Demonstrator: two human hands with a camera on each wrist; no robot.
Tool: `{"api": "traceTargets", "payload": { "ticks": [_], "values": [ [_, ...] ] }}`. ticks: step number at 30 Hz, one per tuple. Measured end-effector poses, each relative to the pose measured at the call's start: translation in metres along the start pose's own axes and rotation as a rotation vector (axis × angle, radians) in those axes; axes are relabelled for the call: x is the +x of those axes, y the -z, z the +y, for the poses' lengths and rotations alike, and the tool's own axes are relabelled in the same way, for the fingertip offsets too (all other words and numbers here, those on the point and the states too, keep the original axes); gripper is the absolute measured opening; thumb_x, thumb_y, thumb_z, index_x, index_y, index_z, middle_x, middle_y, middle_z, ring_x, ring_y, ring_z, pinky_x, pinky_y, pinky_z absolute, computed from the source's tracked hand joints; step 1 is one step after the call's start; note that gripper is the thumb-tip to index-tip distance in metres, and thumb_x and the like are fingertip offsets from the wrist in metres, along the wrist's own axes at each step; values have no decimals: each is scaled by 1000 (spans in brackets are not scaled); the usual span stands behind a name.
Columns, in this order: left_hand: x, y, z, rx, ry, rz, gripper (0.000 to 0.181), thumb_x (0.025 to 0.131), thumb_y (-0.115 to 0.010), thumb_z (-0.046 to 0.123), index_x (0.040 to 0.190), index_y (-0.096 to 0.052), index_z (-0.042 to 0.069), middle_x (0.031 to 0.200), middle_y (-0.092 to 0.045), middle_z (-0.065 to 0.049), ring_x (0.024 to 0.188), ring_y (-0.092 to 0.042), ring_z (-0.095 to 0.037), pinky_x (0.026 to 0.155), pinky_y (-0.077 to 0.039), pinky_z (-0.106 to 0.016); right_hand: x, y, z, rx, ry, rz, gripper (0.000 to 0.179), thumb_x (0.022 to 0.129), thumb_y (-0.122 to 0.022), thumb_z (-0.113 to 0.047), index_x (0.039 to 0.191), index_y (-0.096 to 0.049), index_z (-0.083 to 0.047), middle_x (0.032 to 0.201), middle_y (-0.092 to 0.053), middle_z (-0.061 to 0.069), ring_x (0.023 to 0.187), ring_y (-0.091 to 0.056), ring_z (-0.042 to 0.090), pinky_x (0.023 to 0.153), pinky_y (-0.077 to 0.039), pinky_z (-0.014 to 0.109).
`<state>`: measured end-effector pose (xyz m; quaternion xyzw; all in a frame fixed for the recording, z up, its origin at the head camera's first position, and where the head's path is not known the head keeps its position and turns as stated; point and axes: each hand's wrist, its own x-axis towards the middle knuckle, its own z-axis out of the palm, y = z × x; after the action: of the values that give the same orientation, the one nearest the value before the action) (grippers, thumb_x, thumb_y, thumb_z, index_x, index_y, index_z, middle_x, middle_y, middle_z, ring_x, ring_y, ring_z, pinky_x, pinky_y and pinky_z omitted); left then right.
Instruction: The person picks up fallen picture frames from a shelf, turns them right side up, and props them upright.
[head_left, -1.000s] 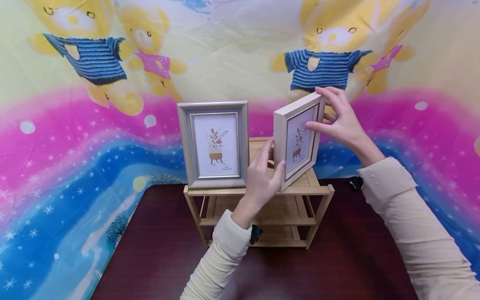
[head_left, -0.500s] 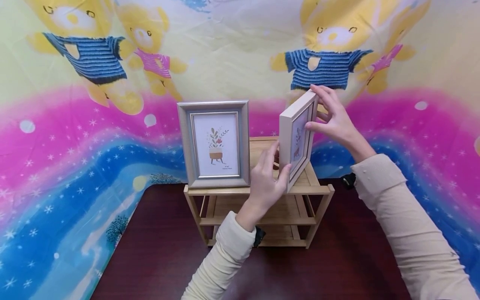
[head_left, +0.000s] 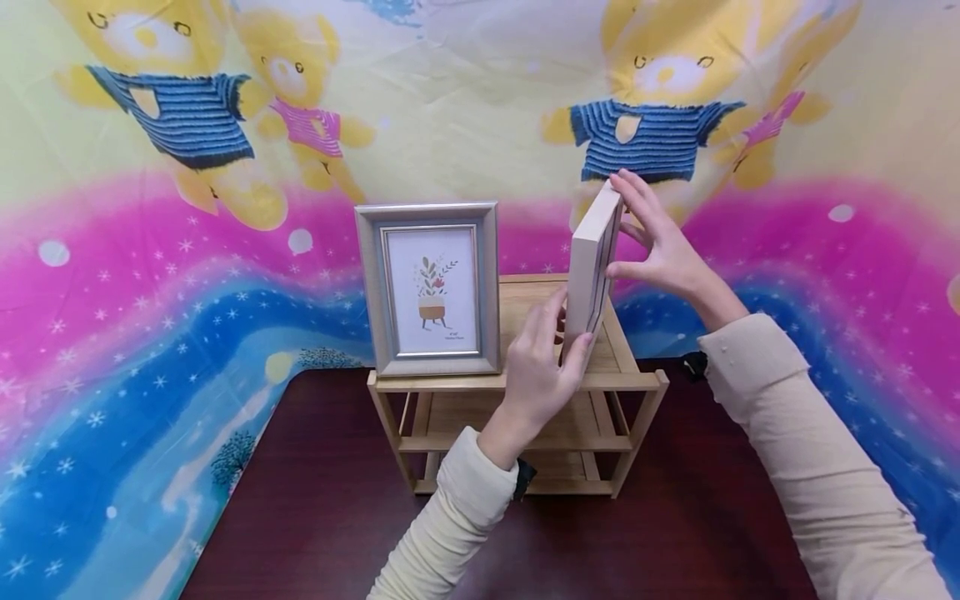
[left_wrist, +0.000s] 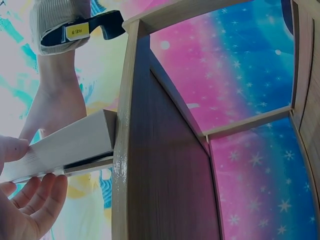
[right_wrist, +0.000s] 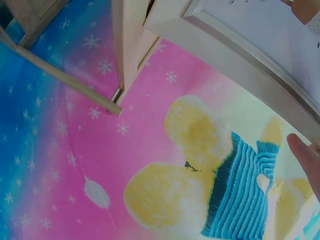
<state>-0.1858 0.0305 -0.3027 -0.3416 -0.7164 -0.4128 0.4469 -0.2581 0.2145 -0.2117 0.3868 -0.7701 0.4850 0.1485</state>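
Note:
Both hands hold a pale picture frame [head_left: 588, 267], turned almost edge-on in the head view, over the right part of a wooden shelf rack [head_left: 517, 382]. The left hand [head_left: 542, 358] grips its lower near edge, thumb on one side and fingers on the other. At the upper far edge, the right hand [head_left: 660, 250] pinches it between thumb and fingers. In the left wrist view the bottom of the held picture frame [left_wrist: 65, 145] meets the rack's top edge [left_wrist: 122, 145]. A second, silver-grey picture frame [head_left: 491, 292] with a plant print stands upright on the rack's left side.
The rack stands on a dark red-brown table [head_left: 300, 500], with lower shelves [head_left: 517, 429] under the top one. Behind hangs a colourful cloth [head_left: 450, 100] printed with bears and snowflakes. A black strap piece [head_left: 525, 477] shows at the left wrist.
The held picture frame has turned from an angled front view to nearly edge-on. Its near edge has shifted right with the left hand, while the right hand has moved a little left.

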Motion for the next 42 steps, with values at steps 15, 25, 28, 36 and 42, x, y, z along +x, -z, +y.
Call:
{"api": "traceTargets", "payload": {
  "ticks": [15, 25, 28, 36, 42],
  "values": [
    [4, 9, 0, -142, 28, -168, 51, 84, -56, 4, 131, -39, -4, 102, -57, -16, 84, -57, -20, 69, -49, -21, -16, -3, -17, -156, 70, -22, 112, 63, -71, -58, 143, -19, -1, 151, -6, 13, 137, -7, 23, 105, -13, 57],
    [4, 7, 2, -167, 42, -162, 50, 84, -58, 0, 130, -39, -7, 97, -56, -16, 79, -57, -20, 68, -49, -19, -20, -7, -9, -169, 173, -27, 109, 62, -73, -58, 144, -23, -5, 151, -12, 8, 137, -11, 22, 107, -20, 41],
    [3, 5, 3, -128, 21, -148, 50, 84, -59, 1, 129, -39, -7, 97, -56, -17, 78, -58, -19, 68, -48, -17, -20, -9, -12, -164, 183, -26, 110, 62, -71, -60, 143, -23, -2, 151, -14, 10, 136, -13, 22, 108, -21, 36],
    [2, -3, 8, -21, 7, -92, 48, 83, -61, 5, 126, -43, -6, 95, -57, -17, 76, -60, -20, 67, -49, -17, -19, -16, -39, -114, 186, -38, 110, 67, -69, -58, 138, -20, 11, 146, -12, 28, 135, -16, 23, 104, -17, 56],
    [2, -5, 10, -13, -1, -95, 48, 83, -59, 8, 126, -43, -5, 96, -57, -16, 77, -59, -19, 66, -49, -17, -18, -19, -50, -139, 150, -40, 108, 69, -67, -58, 137, -20, 12, 145, -14, 29, 133, -18, 22, 100, -18, 61]
  ]
}}
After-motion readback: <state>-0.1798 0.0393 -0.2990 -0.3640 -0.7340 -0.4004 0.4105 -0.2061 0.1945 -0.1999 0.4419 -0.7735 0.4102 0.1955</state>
